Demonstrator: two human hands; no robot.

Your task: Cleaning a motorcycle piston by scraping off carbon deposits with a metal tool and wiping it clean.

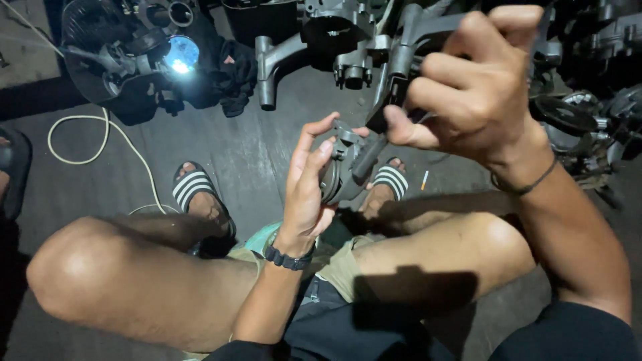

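Above the lap, head view: left hand (pixel 309 194) grasps a grey metal part (pixel 344 170), fingers (pixel 302 152) curled round its rounded body. Right hand (pixel 478 83) is clenched on a dark tool (pixel 376 144) whose tip meets the part's top. Judged a rigid casting, fairly heavy for its size, possibly oily; best held by the round body, clear of lugs. No packages, labels or signs show. Similar castings (pixel 348 47) lie on the floor (pixel 221 147) beyond striped sandals (pixel 194 187); a lamp (pixel 180 55) and pale cable (pixel 80 140) sit far left.
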